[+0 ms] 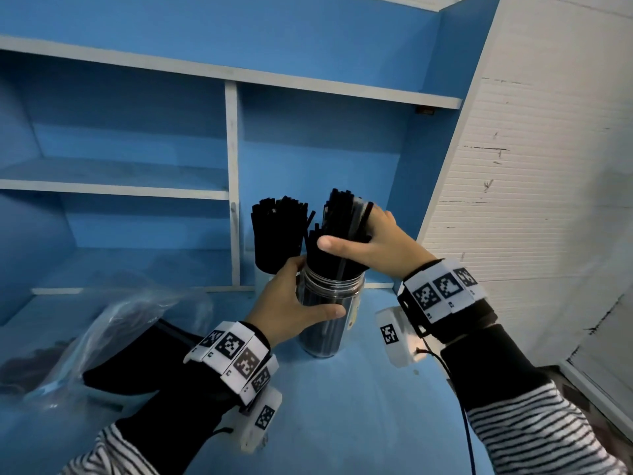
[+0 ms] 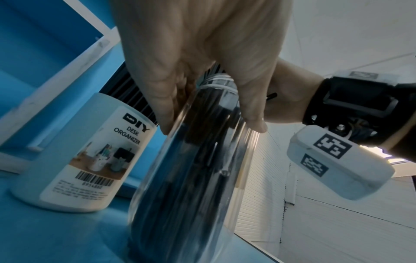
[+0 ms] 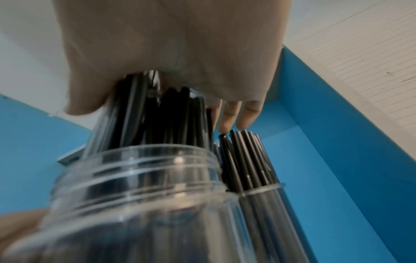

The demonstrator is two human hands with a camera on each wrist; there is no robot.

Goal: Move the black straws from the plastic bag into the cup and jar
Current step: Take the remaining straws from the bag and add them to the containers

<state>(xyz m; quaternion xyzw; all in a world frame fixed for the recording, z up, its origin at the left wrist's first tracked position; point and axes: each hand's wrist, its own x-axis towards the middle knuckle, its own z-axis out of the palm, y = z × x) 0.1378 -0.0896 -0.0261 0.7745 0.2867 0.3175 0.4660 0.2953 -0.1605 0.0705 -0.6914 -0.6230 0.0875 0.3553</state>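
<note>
A clear plastic jar [image 1: 325,323] stands on the blue desk, packed with black straws. My left hand [image 1: 315,289] grips it below the threaded mouth, thumb in front and fingers behind. My right hand [image 1: 352,228] grips a bundle of black straws [image 1: 342,214] whose lower ends sit inside the jar. Behind the jar, the cup [image 1: 274,255] is full of straws. In the left wrist view the cup [image 2: 90,160] bears a desk organizer label beside the jar [image 2: 191,178]. The right wrist view shows the jar mouth [image 3: 139,178] under my right hand [image 3: 157,113].
The crumpled plastic bag [image 1: 102,330] lies at the left on the desk, with dark contents showing through it. Blue shelf compartments [image 1: 137,173] rise behind. A white wall [image 1: 531,200] closes the right side. Bare desk surface [image 1: 342,423] lies in front of the jar.
</note>
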